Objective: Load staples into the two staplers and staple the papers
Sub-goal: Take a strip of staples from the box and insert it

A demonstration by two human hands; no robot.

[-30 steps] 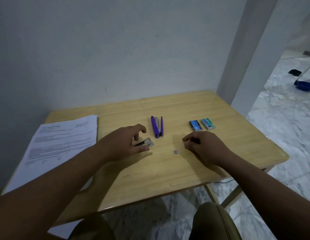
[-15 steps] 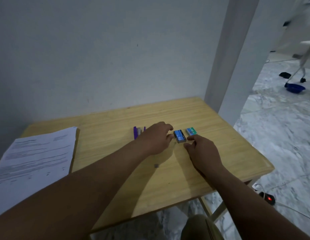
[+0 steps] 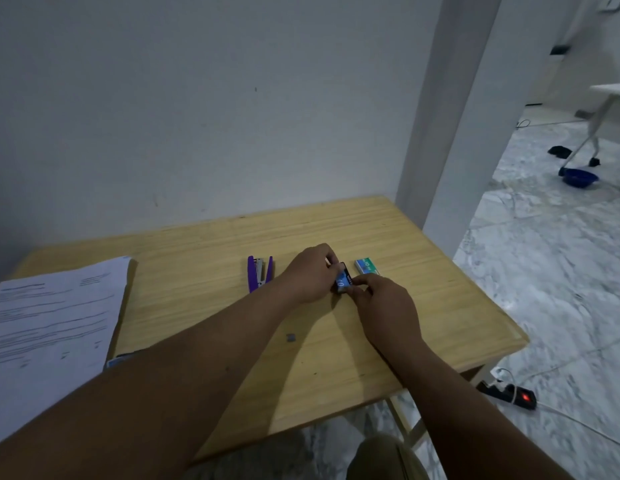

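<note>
Head view: both hands, left hand (image 3: 312, 275) and right hand (image 3: 384, 306), pinch the blue staple box (image 3: 343, 281) between them, just right of the purple stapler (image 3: 259, 273), whose long axis points away; the left hand is nearer the stapler.

A single head-worn wide-angle camera looked forward and down from close above the wooden counter (image 3: 423, 306), which filled the lower centre of the frame; a wall (image 3: 197, 116) rose behind, marble floor (image 3: 544, 271) at right.
</note>
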